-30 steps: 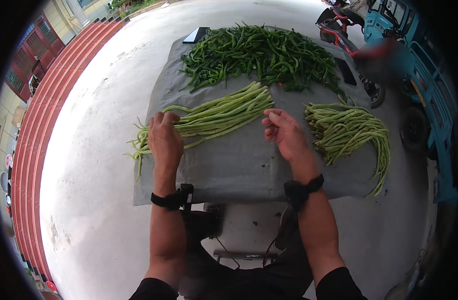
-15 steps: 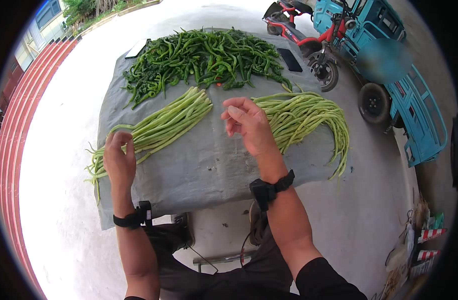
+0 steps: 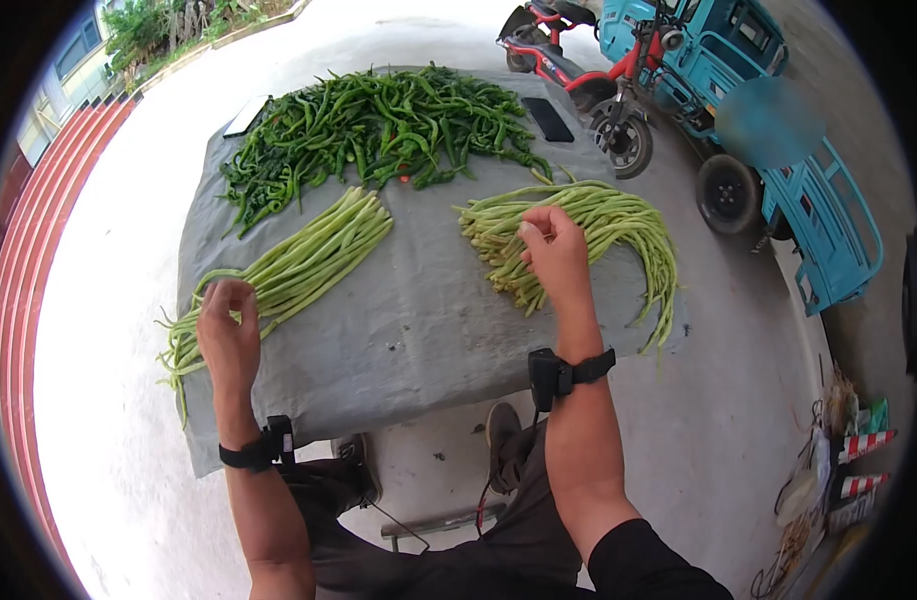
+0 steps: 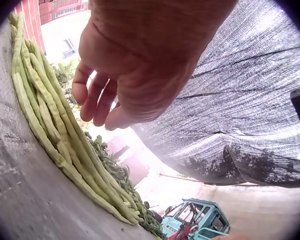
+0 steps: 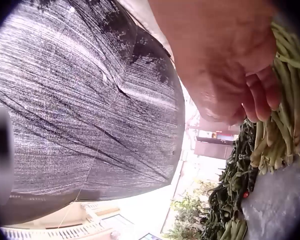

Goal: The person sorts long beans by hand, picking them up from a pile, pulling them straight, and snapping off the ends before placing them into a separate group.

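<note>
A seated person in dark trousers (image 3: 524, 525) reaches over a low bench (image 3: 329, 350) draped in creased, matte grey sheeting, a black strap round each wrist. Near the left edge, the left hand (image 3: 229, 335) hangs just above a bundle of long beans (image 3: 314, 250), its fingers loosely bent and apart from them, with nothing in its grasp. These pale green, slender, slightly bumpy pods lie diagonally, thin tips straggling at the left edge, blunt ends towards the middle. The right hand (image 3: 561, 255) hovers over a looser bean heap (image 3: 624, 215) by the right edge, fingers softly curled and holding nothing visible; the heap's browner ends point inwards while its tips arc down to the right edge. Along the far edge spreads a mound of glossy, twisted dark green peppers (image 3: 379, 125), between a flat, pale rectangular slab (image 3: 247, 115) at the far left corner and a smooth black phone (image 3: 548, 119) at the far right corner. Beyond stand a red scooter (image 3: 557, 65) and a blue metal three-wheeler (image 3: 829, 225).
</note>
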Action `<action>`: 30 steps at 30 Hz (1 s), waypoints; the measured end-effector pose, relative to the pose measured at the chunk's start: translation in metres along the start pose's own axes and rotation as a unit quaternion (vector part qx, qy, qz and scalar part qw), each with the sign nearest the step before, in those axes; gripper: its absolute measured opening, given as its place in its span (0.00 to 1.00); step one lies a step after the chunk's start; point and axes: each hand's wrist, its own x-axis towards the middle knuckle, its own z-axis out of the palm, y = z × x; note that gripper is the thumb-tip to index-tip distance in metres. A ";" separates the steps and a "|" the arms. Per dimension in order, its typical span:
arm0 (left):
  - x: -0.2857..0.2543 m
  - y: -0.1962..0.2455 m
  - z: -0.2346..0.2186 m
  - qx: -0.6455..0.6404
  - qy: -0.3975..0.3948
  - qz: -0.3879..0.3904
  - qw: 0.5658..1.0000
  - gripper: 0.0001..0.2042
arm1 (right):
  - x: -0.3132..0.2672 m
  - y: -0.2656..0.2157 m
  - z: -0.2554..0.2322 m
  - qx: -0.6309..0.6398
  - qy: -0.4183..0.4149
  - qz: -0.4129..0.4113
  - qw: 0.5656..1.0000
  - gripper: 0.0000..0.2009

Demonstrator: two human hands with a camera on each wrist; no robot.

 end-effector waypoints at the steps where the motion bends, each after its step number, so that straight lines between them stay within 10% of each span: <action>1: 0.000 0.000 0.000 -0.002 -0.002 -0.003 1.000 0.05 | -0.002 0.006 -0.002 -0.088 0.011 -0.043 0.995 0.09; 24: -0.001 0.000 0.003 -0.042 -0.002 -0.010 0.999 0.03 | 0.012 0.048 -0.062 -0.290 0.227 -0.098 0.925 0.11; 30: -0.001 0.000 0.007 -0.043 -0.005 -0.008 0.999 0.03 | 0.012 0.047 -0.054 -0.198 0.061 0.019 0.978 0.12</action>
